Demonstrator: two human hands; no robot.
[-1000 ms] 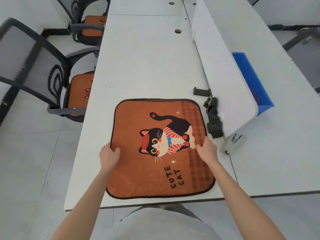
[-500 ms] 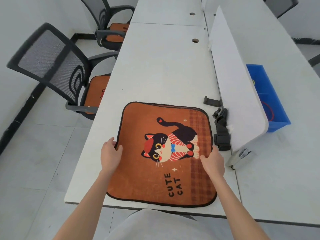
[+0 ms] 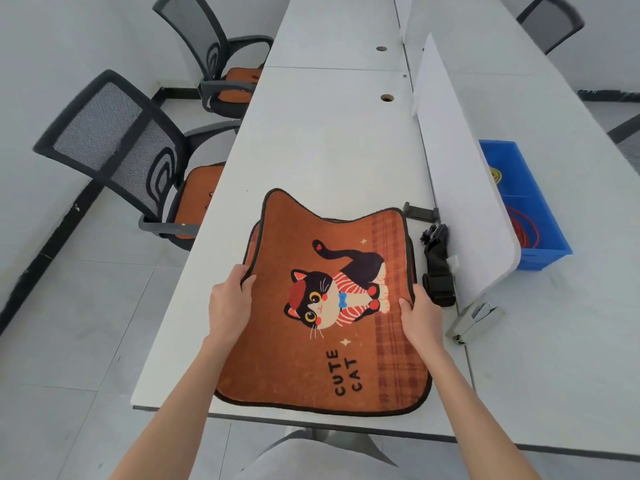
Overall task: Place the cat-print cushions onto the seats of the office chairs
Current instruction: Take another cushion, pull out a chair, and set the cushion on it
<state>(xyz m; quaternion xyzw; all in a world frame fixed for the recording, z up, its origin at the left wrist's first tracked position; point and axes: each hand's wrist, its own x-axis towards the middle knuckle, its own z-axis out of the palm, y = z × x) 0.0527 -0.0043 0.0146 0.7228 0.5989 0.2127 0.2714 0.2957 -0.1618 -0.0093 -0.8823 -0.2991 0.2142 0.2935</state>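
An orange cat-print cushion reading "CUTE CAT" is lifted off the white desk, its far edge sagging in the middle. My left hand grips its left edge and my right hand grips its right edge. The rim of another cushion shows just beneath it on the desk. To the left, a black mesh office chair carries an orange cushion on its seat. A second chair farther back also has a cushion on its seat.
A white divider panel runs along the desk's right side with a black clamp at its base. A blue bin holding red cable sits beyond it. More chairs stand at far right. Tiled floor lies left.
Both hands have closed on the cushion's side edges and raised it off the desk, revealing another cushion's rim beneath. The camera view has pulled back and shifted left.
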